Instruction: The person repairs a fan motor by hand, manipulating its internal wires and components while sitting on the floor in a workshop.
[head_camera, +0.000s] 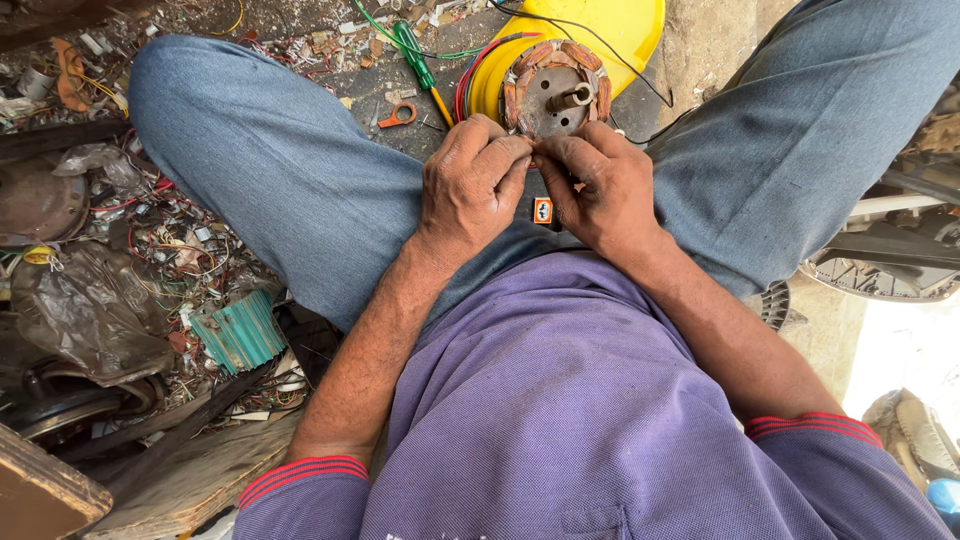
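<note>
Pinching at the near edge of one round motor stator with copper-brown windings (553, 88), your left hand (470, 185) and right hand (600, 190) meet fingertip to fingertip, fingers narrow; what they grip is too small to tell. Stator sits on one yellow plastic dish (625, 25), between your knees, just beyond both hands. One green-handled screwdriver (415, 58) lies left of it. One teal ribbed block (238, 333) sits amid scrap on the floor (150, 240). Legs hem both sides; little open room.
</note>
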